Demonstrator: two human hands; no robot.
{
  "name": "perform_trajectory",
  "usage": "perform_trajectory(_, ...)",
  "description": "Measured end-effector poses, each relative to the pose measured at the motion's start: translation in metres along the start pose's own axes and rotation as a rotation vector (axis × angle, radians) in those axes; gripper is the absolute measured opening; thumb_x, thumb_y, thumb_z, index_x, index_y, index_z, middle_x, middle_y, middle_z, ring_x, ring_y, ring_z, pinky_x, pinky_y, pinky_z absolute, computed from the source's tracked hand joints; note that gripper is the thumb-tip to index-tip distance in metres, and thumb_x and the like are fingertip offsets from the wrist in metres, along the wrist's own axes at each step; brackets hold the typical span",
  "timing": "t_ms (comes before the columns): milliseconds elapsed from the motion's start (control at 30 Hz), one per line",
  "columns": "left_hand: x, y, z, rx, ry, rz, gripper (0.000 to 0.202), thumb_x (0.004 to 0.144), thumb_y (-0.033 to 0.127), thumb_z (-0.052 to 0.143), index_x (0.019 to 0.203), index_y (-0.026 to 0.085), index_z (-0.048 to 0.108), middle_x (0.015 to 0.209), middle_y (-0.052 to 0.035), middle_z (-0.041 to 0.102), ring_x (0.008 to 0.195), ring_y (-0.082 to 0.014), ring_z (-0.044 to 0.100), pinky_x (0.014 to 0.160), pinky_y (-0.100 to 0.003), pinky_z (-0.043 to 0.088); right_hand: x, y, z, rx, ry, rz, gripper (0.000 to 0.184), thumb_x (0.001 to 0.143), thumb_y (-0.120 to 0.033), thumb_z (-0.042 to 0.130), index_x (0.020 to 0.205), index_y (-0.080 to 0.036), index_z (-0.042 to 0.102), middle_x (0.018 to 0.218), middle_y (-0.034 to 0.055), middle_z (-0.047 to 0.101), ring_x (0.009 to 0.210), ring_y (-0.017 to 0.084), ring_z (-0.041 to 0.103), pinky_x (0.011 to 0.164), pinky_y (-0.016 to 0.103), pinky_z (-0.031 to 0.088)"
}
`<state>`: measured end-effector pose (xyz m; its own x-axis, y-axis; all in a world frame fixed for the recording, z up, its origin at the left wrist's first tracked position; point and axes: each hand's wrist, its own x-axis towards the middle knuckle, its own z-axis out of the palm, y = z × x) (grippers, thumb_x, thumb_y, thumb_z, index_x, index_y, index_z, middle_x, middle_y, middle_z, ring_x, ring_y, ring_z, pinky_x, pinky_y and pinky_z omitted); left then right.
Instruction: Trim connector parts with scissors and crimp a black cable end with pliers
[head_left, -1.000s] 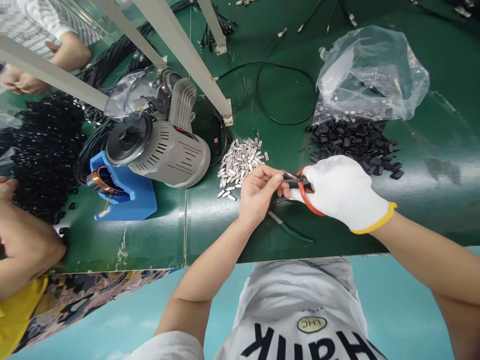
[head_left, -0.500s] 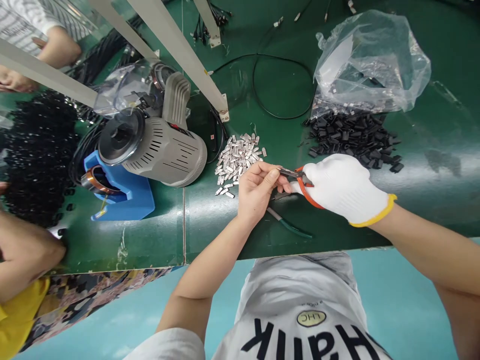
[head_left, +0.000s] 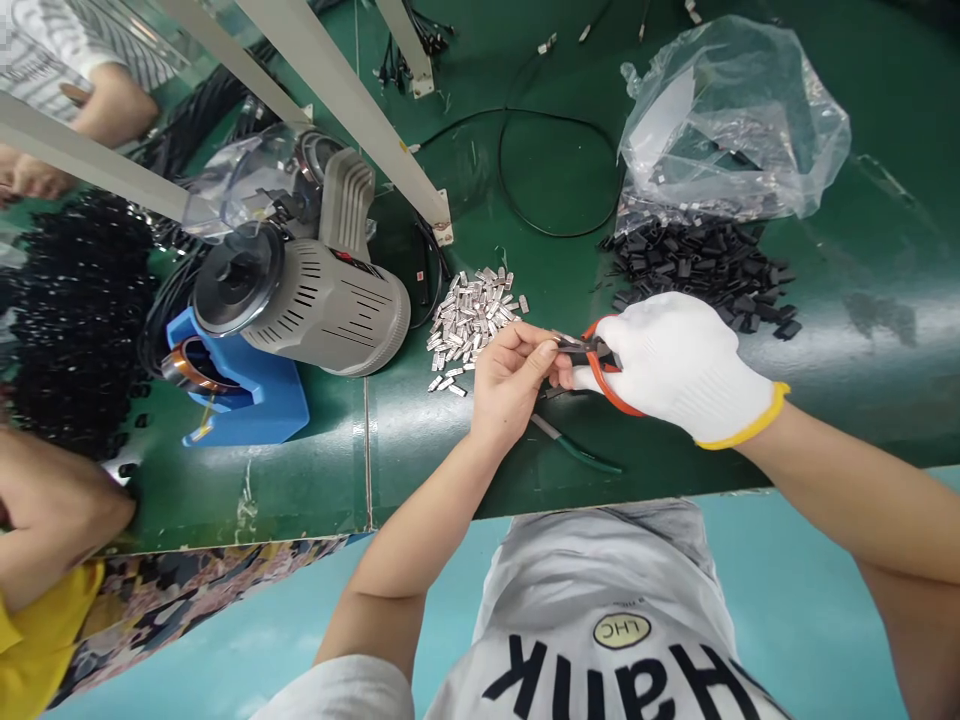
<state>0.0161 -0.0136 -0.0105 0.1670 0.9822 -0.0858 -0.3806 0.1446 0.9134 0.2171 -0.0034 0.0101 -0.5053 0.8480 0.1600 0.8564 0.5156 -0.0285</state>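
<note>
My right hand (head_left: pixel 675 365), in a white knit glove with a yellow cuff, is closed around pliers with red-orange handles (head_left: pixel 604 385). Their dark jaws point left and meet the fingertips of my bare left hand (head_left: pixel 506 390). Thumb and index finger of that hand are pinched together at the jaw tips; whatever small piece they grip is hidden. Just beyond my left hand lies a heap of small silver metal connector shells (head_left: pixel 472 310). A tool with green handles (head_left: pixel 581 453) rests on the bench below my hands, its other end partly covered.
Small black plastic pieces (head_left: pixel 705 265) are heaped beside a clear plastic bag (head_left: pixel 739 130) at the back right. A grey machine (head_left: pixel 322 305) and a blue tape dispenser (head_left: pixel 262 400) stand left. White posts (head_left: pixel 349 110) rise behind; a black cable (head_left: pixel 544 235) loops there. Co-workers' arms (head_left: pixel 60 500) show at left.
The view has shifted slightly. Both hands and the pliers keep nearly the same pose, pressed together at the jaw tips.
</note>
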Motion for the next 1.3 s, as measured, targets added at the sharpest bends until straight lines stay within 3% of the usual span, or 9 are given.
perform_trajectory(200, -0.001, -0.002, -0.002, 0.065, -0.018, -0.049, 0.031, 0.086, 0.042, 0.083, 0.085, 0.017, 0.063, 0.068, -0.0003, 0.071, 0.052, -0.0105, 0.062, 0.052, -0.024, 0.046, 0.003, -0.002, -0.010, -0.008, -0.080, -0.071, 0.059, 0.097, -0.071, 0.044, 0.078, -0.017, 0.056, 0.067, 0.0096, 0.057, 0.067, 0.021, 0.051, 0.069, 0.034, 0.018)
perform_trajectory(533, -0.002, -0.001, 0.001, 0.049, -0.008, -0.054, 0.036, 0.085, 0.046, 0.083, 0.084, 0.017, 0.061, 0.068, -0.0002, 0.071, 0.052, -0.0121, 0.066, 0.052, -0.024, 0.046, -0.007, -0.004, -0.004, -0.124, -0.063, -0.083, 0.057, 0.101, -0.065, 0.038, 0.076, -0.017, 0.056, 0.061, 0.0081, 0.052, 0.065, 0.022, 0.052, 0.067, 0.033, 0.011)
perform_trajectory(833, -0.002, -0.001, -0.001, 0.052, -0.010, -0.045, 0.035, 0.086, 0.046, 0.082, 0.085, 0.018, 0.060, 0.068, 0.0003, 0.071, 0.053, -0.0121, 0.065, 0.053, -0.024, 0.047, -0.008, -0.006, 0.002, -0.120, -0.084, -0.066, 0.053, 0.105, -0.060, 0.036, 0.082, -0.016, 0.057, 0.065, 0.0092, 0.055, 0.066, 0.023, 0.055, 0.068, 0.035, 0.013)
perform_trajectory(1300, 0.001, 0.003, -0.004, 0.037, -0.058, -0.071, 0.035, 0.085, 0.046, 0.083, 0.085, 0.018, 0.062, 0.068, -0.0007, 0.072, 0.051, -0.0124, 0.065, 0.051, -0.024, 0.047, -0.002, -0.001, 0.003, 0.003, -0.037, -0.060, 0.068, 0.100, -0.074, 0.035, 0.076, -0.016, 0.059, 0.061, 0.0062, 0.050, 0.062, 0.018, 0.046, 0.065, 0.032, 0.014)
